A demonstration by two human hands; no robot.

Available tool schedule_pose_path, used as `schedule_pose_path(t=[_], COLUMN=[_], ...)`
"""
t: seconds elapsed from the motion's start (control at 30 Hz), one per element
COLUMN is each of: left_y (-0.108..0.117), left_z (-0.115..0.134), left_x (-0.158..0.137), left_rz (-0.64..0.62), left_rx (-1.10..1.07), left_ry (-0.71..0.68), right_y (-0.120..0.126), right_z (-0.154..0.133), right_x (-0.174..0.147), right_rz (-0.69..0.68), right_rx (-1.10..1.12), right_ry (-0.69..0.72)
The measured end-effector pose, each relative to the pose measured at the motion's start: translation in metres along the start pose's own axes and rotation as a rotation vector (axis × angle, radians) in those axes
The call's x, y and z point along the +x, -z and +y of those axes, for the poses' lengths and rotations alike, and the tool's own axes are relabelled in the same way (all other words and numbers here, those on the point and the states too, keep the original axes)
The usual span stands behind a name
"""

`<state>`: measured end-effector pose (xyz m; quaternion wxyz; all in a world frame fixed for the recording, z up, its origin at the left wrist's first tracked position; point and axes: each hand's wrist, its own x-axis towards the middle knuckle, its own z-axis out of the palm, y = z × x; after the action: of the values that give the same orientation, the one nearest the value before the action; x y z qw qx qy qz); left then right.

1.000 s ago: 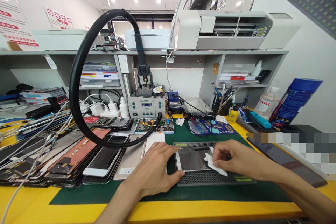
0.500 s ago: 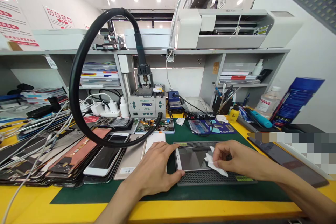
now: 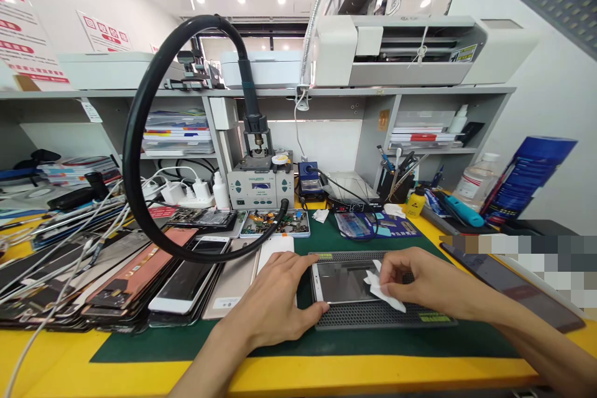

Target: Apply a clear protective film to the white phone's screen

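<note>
A white-framed smartphone point(image 3: 345, 281) lies screen up on a dark perforated pad point(image 3: 354, 320). My left hand point(image 3: 275, 298) rests at the phone's left end, thumb and forefinger spread near its two corners, with nothing wrapped in the fingers. Pinched in my right hand point(image 3: 405, 277) is a folded white tissue point(image 3: 385, 291), which touches the right part of the screen. The phone's right end is hidden behind that hand and the tissue.
Phone screens point(image 3: 191, 280) lie stacked at the left beside loose white cables. A hot-air station point(image 3: 261, 185) with a looping black hose stands behind, near a tray of small parts point(image 3: 275, 224). To the right lies a dark tablet-like panel point(image 3: 508, 286).
My right hand and the tissue have shifted very slightly to the right on the screen. My left hand and the phone look unmoved.
</note>
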<state>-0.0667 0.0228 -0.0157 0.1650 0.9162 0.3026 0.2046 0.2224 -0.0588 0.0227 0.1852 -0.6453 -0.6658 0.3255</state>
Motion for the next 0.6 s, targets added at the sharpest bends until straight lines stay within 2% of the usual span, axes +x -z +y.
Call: schedule_pose_path(t=[0.6], left_y=[-0.0018], left_z=[-0.0018], left_x=[-0.0007], left_rz=[0.005], left_rx=[0.013], left_ry=[0.003], right_y=[-0.0019], right_z=[0.0045], right_x=[0.0013], right_rz=[-0.013], right_rx=[-0.010], right_ry=[0.008])
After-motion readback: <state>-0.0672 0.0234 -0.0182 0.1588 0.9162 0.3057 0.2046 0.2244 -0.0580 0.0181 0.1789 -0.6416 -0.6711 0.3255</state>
